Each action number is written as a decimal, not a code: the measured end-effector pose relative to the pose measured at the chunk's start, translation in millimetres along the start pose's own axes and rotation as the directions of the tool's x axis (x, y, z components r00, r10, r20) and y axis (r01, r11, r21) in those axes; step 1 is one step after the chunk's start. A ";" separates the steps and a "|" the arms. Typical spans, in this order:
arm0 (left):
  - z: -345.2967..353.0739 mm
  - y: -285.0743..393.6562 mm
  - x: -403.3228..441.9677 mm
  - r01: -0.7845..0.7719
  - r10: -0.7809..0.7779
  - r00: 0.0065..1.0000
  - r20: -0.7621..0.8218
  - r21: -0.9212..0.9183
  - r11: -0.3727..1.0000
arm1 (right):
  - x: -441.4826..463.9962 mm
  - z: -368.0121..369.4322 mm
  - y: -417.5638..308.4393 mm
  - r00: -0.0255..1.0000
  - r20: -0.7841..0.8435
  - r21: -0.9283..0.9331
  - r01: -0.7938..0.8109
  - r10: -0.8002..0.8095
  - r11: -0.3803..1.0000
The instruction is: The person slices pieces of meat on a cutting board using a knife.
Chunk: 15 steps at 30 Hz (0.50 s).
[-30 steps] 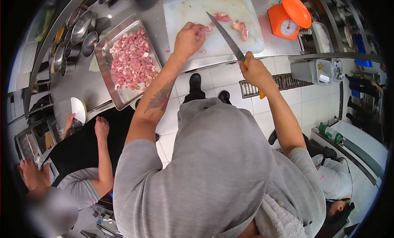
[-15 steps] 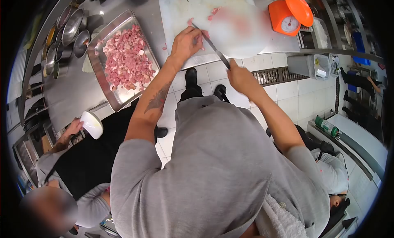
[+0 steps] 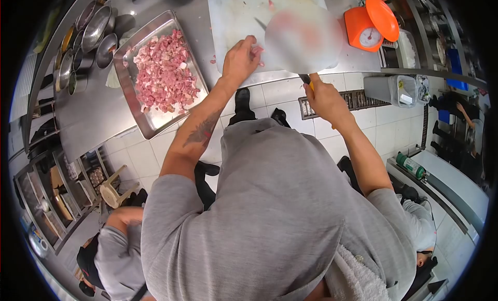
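— On the white cutting board (image 3: 231, 18): contents?
— One pink meat piece (image 3: 257, 50), near the board's front edge, pinched in the left hand (image 3: 239, 60).
— Right hand (image 3: 327, 101)?
— Closed round one yellow-handled knife (image 3: 296, 63), blade over the board, partly blurred.
— Beside the board?
— One metal tray (image 3: 124, 83), diced meat (image 3: 166, 73) inside.

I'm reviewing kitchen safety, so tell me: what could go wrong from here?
The knife in the right hand has its blade angled close to the left hand, which holds a piece of meat; a slip might cut that hand. The metal tray of diced meat seems to reach past the edge of the counter, right by the left forearm, so a bump could shift or tip it.
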<state>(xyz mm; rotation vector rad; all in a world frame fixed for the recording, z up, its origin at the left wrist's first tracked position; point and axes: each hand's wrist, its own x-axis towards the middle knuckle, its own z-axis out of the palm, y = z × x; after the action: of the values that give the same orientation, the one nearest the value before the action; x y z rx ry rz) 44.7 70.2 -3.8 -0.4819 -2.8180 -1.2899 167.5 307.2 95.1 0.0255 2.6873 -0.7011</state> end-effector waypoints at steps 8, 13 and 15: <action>2.2 -2.6 -5.1 -0.099 0.101 0.994 -0.048 0.042 0.994 | -20.8 -33.6 -13.0 0.985 0.171 -0.162 0.026 0.002 0.987; 8.5 -15.0 -3.1 -0.143 0.141 0.989 -0.050 -0.022 0.990 | 30.4 44.5 16.2 0.993 0.093 -0.071 0.074 -0.067 0.995; 4.3 -13.3 -1.0 -0.146 0.146 0.989 -0.029 -0.015 0.989 | 62.8 50.4 1.2 0.993 0.112 -0.061 0.053 -0.046 0.997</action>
<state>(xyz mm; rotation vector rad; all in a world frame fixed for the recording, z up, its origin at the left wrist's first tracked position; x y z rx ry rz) 42.5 64.9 -16.6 -0.6524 -2.6937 -1.2823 126.1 279.6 31.7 -0.0939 2.6098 -0.6127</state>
